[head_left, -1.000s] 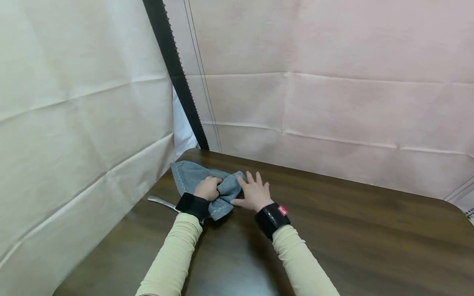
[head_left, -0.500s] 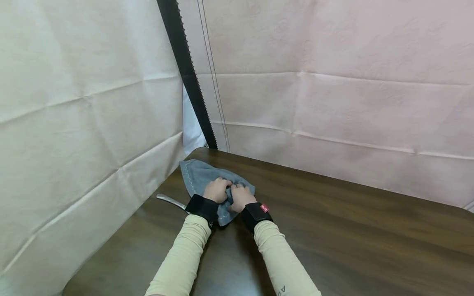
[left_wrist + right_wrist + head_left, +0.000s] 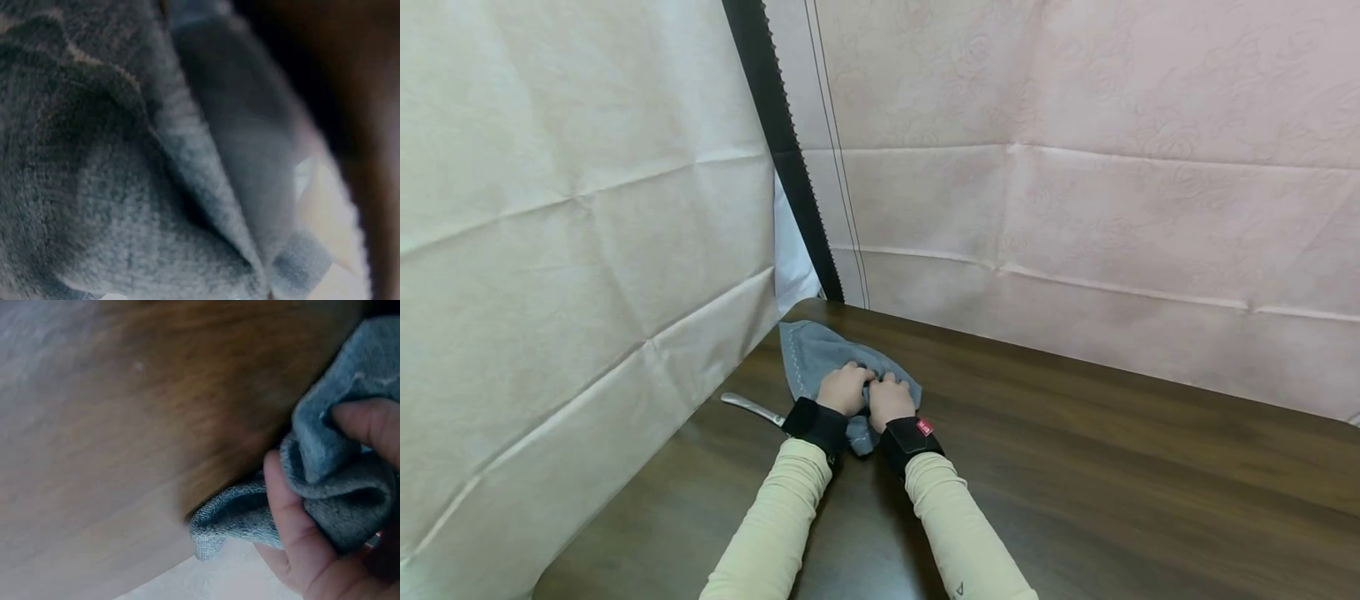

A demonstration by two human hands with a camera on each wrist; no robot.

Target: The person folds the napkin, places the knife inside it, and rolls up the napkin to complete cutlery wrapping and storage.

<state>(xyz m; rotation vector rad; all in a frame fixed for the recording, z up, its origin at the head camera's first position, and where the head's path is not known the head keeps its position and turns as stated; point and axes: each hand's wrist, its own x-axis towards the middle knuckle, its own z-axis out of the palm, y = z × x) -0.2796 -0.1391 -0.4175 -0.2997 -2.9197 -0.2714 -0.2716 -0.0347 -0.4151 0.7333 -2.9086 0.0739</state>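
A blue-grey cloth (image 3: 823, 354) with pale stitching along its edge lies bunched near the table's far left corner. My left hand (image 3: 844, 388) grips its middle, fingers curled into the folds. Right beside it, my right hand (image 3: 891, 400) holds the cloth too. In the right wrist view the fingers of my right hand (image 3: 312, 556) pinch a rolled fold of the cloth (image 3: 325, 447). Folds of cloth (image 3: 125, 187) fill most of the left wrist view, where the left fingers cannot be made out clearly.
A metal utensil handle (image 3: 751, 407) lies on the brown wooden table (image 3: 1112, 467), left of my left wrist, its other end hidden by the wristband. Pale fabric walls (image 3: 587, 250) stand along the left and far edges, with a black strip (image 3: 786, 150) at their corner.
My right hand has moved left from beside the cloth, its spread fingers now closed on it. The cloth's near end is gathered in more. The camera view has shifted slightly.
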